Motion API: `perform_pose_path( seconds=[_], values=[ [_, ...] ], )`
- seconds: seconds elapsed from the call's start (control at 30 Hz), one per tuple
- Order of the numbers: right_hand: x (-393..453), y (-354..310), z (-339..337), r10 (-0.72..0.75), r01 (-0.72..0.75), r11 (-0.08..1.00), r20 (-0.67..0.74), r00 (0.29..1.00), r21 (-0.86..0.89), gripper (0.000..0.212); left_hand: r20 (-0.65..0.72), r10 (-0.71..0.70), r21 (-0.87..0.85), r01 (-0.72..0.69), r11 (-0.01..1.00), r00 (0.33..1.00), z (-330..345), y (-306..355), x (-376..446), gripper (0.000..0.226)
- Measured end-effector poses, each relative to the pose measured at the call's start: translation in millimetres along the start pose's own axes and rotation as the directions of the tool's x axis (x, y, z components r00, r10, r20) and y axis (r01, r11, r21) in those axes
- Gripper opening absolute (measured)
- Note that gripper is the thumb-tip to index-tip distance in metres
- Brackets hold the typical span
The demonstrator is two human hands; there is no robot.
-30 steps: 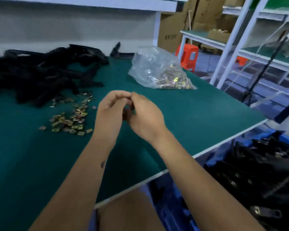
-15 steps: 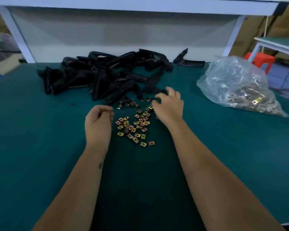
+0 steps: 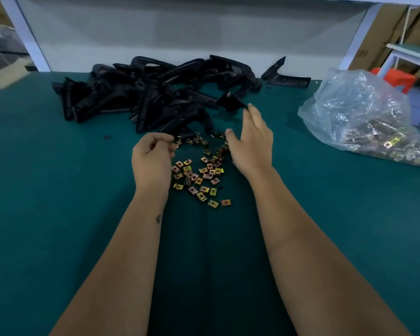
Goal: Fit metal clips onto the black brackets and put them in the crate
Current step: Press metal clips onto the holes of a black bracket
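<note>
The black brackets point(image 3: 155, 98) lie in a tangled heap at the far side of the green counter point(image 3: 58, 214), and none of those in sight shows a clip fitted. The loose metal clips point(image 3: 201, 175) are scattered on the counter just in front of the heap, between the two hands. The right hand point(image 3: 251, 141) reaches forward over the clips with its fingers straight and spread, the fingertips at the near edge of a bracket point(image 3: 230, 101) that sticks out of the heap; it grips nothing so far. The left hand point(image 3: 152, 158) hovers at the left edge of the clips with its fingers curled in; whether it pinches a clip inside them cannot be told. Off to the right a clear plastic bag point(image 3: 359, 117) holds many more clips. One more bracket point(image 3: 285, 77) lies apart at the back of the counter. The crate is not in view, so how many pieces have gone into it cannot be judged. With so large a heap and so many clips unfitted, most of the work appears to remain, and the step in hand looks like fetching the next bracket.
</note>
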State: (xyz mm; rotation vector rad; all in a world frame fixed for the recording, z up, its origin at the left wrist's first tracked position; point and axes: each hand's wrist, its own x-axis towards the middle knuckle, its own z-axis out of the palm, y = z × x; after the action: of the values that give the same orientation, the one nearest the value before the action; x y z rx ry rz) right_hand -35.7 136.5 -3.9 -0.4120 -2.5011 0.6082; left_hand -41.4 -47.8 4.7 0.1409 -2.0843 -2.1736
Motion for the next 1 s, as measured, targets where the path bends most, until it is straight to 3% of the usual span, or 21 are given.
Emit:
perform_pose_path(
  seconds=[0.13,0.2,0.27,0.4,0.47,0.53,0.57,0.63,0.77,0.83,0.9,1.0],
  values=[
    [-12,-10,-8,-0.21,0.225,0.973,-0.217,0.953,0.05,0.059,0.061,-0.063,-0.145,0.072,0.987,0.996,-1,8,-3,0.026],
    [-17,-19,-11,-0.384,0.408,0.913,-0.328,0.863,0.003,0.055,0.18,-0.136,-0.272,0.182,0.945,0.974,-1,12,-5,0.018],
    [-23,-30,-10,-0.519,0.559,0.829,-0.372,0.769,-0.002,0.054,0.364,-0.172,-0.371,0.312,0.875,0.915,-2,14,-6,0.033],
    [-36,-49,-2,-0.691,0.728,0.683,-0.27,0.671,0.059,0.044,0.551,-0.071,-0.586,0.447,0.676,0.831,-12,15,0,0.068],
    [-38,-53,0,-0.738,0.756,0.653,-0.187,0.649,0.048,0.04,0.521,-0.042,-0.656,0.431,0.62,0.853,-17,15,2,0.061],
    [-39,-53,0,-0.752,0.761,0.649,-0.133,0.645,0.02,0.035,0.417,-0.104,-0.665,0.381,0.642,0.903,-17,14,2,0.035],
    [-39,-52,0,-0.744,0.751,0.66,-0.129,0.655,0.005,0.032,0.347,-0.13,-0.673,0.344,0.655,0.929,-17,13,2,0.021],
    [-38,-50,-1,-0.671,0.685,0.728,-0.186,0.718,0.022,0.024,0.256,-0.131,-0.701,0.277,0.657,0.958,-17,11,4,0.019],
    [-32,-32,-8,-0.191,0.28,0.926,-0.325,0.926,0.254,0.016,0.22,-0.125,-0.812,0.252,0.527,0.968,-23,6,7,0.023],
    [-27,-17,-10,0.018,0.059,0.946,-0.232,0.973,0.319,0.015,0.197,-0.15,-0.845,0.245,0.476,0.969,-25,4,9,0.021],
    [-23,-8,-12,0.126,-0.079,0.935,-0.115,0.985,0.345,0.016,0.176,-0.184,-0.852,0.243,0.464,0.967,-26,4,11,0.021],
    [-22,-13,-10,0.048,-0.047,0.961,0.0,0.999,0.271,0.023,0.173,-0.194,-0.854,0.245,0.459,0.966,-25,4,12,0.023]
  ],
)
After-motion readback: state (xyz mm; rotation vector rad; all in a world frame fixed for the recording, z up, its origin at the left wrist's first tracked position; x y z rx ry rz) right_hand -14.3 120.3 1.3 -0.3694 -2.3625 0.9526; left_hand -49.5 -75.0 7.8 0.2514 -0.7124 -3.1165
